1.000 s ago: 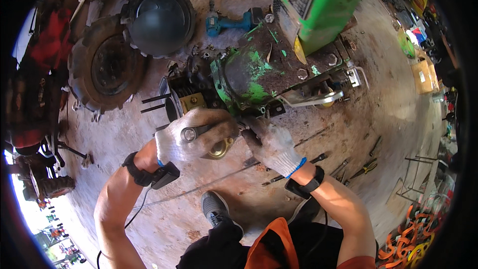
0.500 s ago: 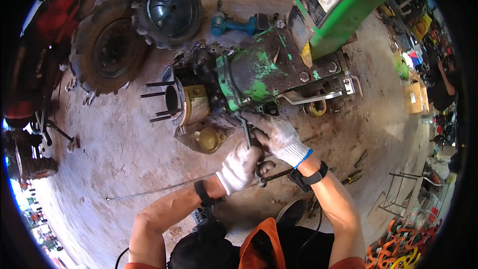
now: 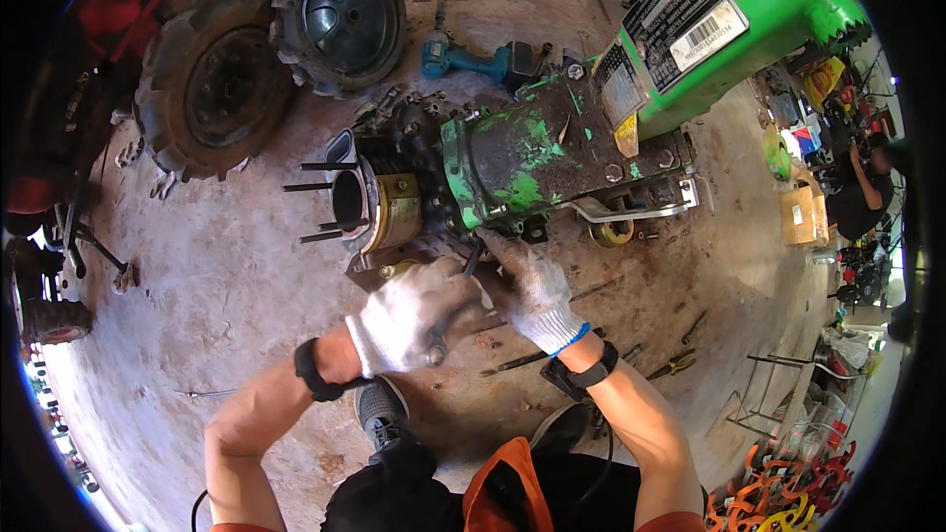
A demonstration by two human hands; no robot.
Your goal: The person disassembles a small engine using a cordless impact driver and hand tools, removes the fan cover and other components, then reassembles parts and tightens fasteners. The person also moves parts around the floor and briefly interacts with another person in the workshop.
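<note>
My left hand (image 3: 419,315), in a white knit glove, is closed round a metal wrench (image 3: 474,257). The wrench's dark upper end reaches the lower edge of a green-and-black machine housing (image 3: 522,153), and a rounded end sticks out below my fist. Motion smears the left fingers. My right hand (image 3: 537,294), in a soiled white glove, is closed beside the wrench's upper end, its forefinger stretched up to the housing flange; the fingertips are partly hidden. Left of the housing sits a cylinder-like part (image 3: 396,212) with a brass-coloured plate and dark studs.
Two lugged wheels (image 3: 345,25) and a teal cordless power tool (image 3: 463,61) lie beyond the machine. A green upright cover (image 3: 709,30) rises at the far right. Pliers (image 3: 675,365) and rods lie on the concrete floor near my right forearm. A cardboard box (image 3: 803,215) stands at right.
My left hand has swung left and up with the wrench, whose lower end has moved left. The right hand stays by the flange, slightly lower. The whole view has shifted a little.
</note>
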